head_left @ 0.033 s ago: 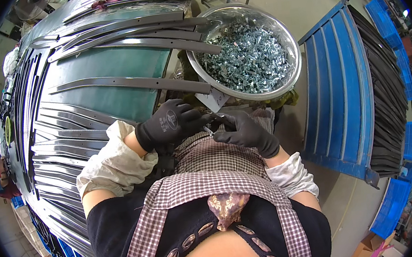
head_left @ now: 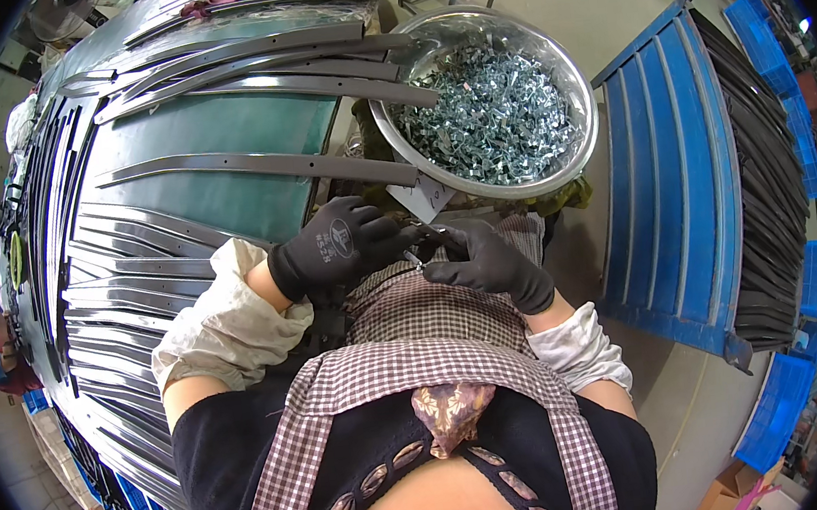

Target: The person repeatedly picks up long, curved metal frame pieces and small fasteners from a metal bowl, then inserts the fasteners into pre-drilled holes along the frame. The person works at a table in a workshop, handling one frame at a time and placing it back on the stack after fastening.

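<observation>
My left hand (head_left: pixel 343 246) and my right hand (head_left: pixel 489 264), both in black work gloves, meet in front of my checked apron. Their fingers are closed around a small shiny metal clip (head_left: pixel 414 255), mostly hidden by the gloves. Just beyond the fingertips is a pale flat plate (head_left: pixel 423 198) with dark marks. Above it, the end of a long dark strip (head_left: pixel 265 165) sticks out past the table edge, apart from my hands. A wide steel basin (head_left: pixel 589 126) full of small shiny metal clips (head_left: pixel 493 112) stands ahead and to the right.
Many dark strips (head_left: pixel 128 329) cover the green-topped table (head_left: pixel 207 137) on my left, several overhanging its edge. On the right, a blue metal rack (head_left: pixel 664 178) holds more dark strips (head_left: pixel 759 178). Blue crates (head_left: pixel 778 410) line the far right. Another person (head_left: pixel 0 348) is at the far left.
</observation>
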A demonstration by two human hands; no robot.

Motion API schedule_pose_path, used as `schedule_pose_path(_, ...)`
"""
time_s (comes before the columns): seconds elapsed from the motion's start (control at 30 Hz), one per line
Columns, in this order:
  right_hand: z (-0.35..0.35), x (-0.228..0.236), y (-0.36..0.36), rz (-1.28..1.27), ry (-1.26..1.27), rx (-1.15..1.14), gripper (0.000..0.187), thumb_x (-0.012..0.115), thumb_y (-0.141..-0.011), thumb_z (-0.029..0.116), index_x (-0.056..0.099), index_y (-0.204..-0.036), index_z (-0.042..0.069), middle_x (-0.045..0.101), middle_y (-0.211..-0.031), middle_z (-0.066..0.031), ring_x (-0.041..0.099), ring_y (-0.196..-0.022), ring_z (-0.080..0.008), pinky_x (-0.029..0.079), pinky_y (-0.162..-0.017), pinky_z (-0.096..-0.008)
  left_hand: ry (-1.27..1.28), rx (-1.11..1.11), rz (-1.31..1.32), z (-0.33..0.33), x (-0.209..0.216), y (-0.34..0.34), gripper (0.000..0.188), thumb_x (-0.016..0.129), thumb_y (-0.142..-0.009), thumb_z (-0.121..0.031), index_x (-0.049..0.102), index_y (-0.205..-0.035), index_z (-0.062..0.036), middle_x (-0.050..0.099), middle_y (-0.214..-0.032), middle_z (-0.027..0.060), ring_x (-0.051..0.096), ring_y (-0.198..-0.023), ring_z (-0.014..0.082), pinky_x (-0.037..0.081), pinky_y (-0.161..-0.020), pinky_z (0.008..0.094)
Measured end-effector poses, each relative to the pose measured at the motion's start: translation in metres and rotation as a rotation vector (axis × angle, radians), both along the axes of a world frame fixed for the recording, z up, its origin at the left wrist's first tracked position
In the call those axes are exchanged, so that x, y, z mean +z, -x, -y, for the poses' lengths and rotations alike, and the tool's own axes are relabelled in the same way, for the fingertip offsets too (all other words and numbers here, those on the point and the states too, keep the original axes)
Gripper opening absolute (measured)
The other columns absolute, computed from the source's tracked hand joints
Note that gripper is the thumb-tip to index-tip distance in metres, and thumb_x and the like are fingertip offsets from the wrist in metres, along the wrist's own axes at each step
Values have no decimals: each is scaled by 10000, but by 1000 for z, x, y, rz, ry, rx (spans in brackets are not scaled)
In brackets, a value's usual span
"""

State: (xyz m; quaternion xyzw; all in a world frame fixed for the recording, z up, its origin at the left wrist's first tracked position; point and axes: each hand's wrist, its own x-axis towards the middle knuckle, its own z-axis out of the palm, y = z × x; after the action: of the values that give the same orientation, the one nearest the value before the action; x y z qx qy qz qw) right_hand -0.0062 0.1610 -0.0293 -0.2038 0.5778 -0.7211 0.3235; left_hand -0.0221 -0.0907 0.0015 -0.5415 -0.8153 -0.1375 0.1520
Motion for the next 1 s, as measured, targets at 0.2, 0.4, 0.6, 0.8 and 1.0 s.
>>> schedule_pose_path(0.2, 0, 4, 1, 17, -154, -15, 476, 730, -888, 114, 565, -1308, -37, 653, -1114, -68, 586, -936, -113, 505, -835, -288, 92, -20, 5, 4, -12, 8, 479, 694, -788, -287, 651, -1237, -126, 618, -934, 21, 612, -835, 209, 501, -748, 363)
schedule_pose_path(0.4, 1, -35, 10, -349, -308, -301, 493, 706, -896, 206, 547, -1305, -19, 681, -1104, -177, 665, -1015, -280, 519, -893, -388, -66, 259, 155, 24, -21, 52, 597, 744, -800, -261, 567, -1348, -102, 647, -1102, 128, 624, -1055, 332, 485, -929, 457)
schedule_pose_path(0.6, -1, -36, 22, -776, -684, -281, 513, 689, -883, 237, 535, -1319, 14, 665, -1055, -233, 655, -979, -394, 529, -865, -451, 26, 338, 493, 46, -39, 50, 510, 747, -813, -263, 625, -1287, -120, 677, -1113, 110, 622, -1030, 337, 473, -916, 469)
schedule_pose_path(0.8, 5, -40, 32, -944, -651, -251, 431, 676, -904, 224, 584, -1266, 9, 674, -1038, -225, 668, -959, -376, 535, -834, -462, 9, 317, 553, 39, -33, 42, 463, 763, -790, -246, 669, -1226, -121, 691, -1103, 113, 633, -1006, 339, 478, -899, 453)
schedule_pose_path(1.0, 8, -47, 38, -739, -513, -300, 257, 655, -926, 188, 664, -1124, 25, 684, -943, -200, 671, -875, -370, 529, -764, -425, 4, 314, 573, 35, -29, 43, 464, 779, -771, -261, 680, -1200, -117, 695, -1109, 120, 628, -1034, 338, 471, -913, 450)
